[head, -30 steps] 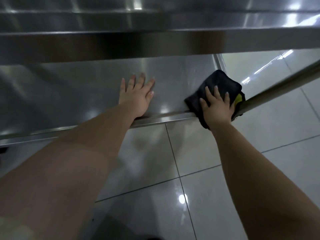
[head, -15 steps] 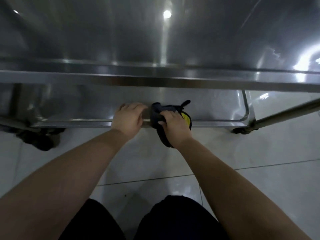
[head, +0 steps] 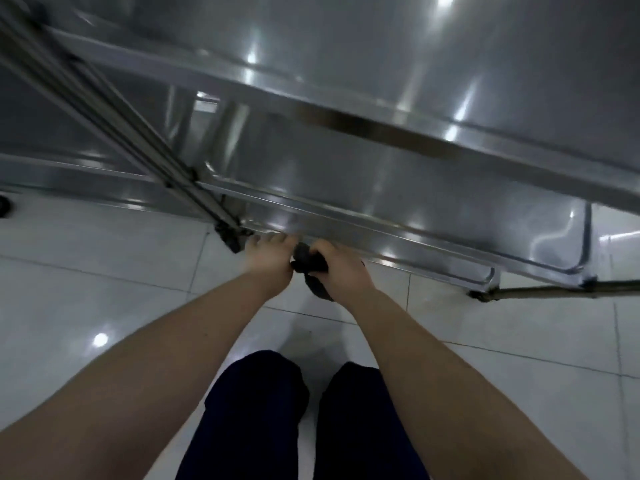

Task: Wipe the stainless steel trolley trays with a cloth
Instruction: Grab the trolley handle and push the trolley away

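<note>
Grips the dark cloth (head: 309,264) in the right hand (head: 343,271), with the fingers (head: 322,247) curled close round the bunched fabric and a tail of it hanging below the palm. Holds that cloth at the near rim of the lower tray (head: 398,237), close to its left corner. Sets the left hand (head: 268,270) just beside the right, up against the cloth on the thumb side, with bent fingers (head: 268,241) reaching to the same rim. Cannot tell, through the motion blur, whether those fingers clasp the rim or only rest on it.

Looks down past both bare forearms at the stainless steel trolley. Takes in the upper tray (head: 450,81) across the top of the view, streaked with reflected light, and the lower tray beneath it, shallow, with a raised lip and rounded corners. Shows a slanting post (head: 104,95) running down to the lower tray's left corner and ending in a dark caster (head: 230,239) just beside the left hand. Shows a thin bar (head: 554,291) leading off from the right corner toward the edge of the view.

Rests on glossy white floor tiles (head: 104,289) with thin grout lines and a round spot of reflected lamp light. Shows two knees in dark trousers (head: 256,410) at the bottom, between the forearms.
</note>
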{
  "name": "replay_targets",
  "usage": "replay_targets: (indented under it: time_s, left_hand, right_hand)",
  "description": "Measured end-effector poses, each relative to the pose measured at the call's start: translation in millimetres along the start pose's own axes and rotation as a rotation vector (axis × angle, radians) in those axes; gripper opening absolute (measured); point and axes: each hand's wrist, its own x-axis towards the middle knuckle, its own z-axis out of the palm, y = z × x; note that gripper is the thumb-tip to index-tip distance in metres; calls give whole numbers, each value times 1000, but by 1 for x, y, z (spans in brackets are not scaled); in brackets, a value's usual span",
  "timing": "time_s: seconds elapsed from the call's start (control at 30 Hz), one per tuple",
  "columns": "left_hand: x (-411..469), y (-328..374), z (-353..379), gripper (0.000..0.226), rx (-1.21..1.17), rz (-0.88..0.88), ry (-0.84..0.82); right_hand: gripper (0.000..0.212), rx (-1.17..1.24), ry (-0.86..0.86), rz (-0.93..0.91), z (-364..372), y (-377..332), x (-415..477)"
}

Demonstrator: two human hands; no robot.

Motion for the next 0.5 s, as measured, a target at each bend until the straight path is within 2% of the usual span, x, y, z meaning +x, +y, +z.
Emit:
replay_targets:
  time_s: [0.1, 0.23, 0.33, 0.43, 0.5]
  left_hand:
    - [-54, -25, -65, 58, -24, 35, 97]
    - [-116, -55, -165, 57, -3, 36, 192]
    - [-159, -77, -241, 53, -22, 5, 335]
    - [-191, -101, -307, 50, 23, 3, 462]
    - [-206, -118, -345, 47, 96, -4, 487]
  right_hand:
    - [29, -36, -20, -86, -38, -74, -24]
    - [34, -218, -38, -231, -96, -173, -51]
    - [38, -343, -37, -348, -138, -244, -66]
    - [40, -459, 16, -466, -176, -304, -72]
    - [43, -497, 73, -520, -199, -339, -71]
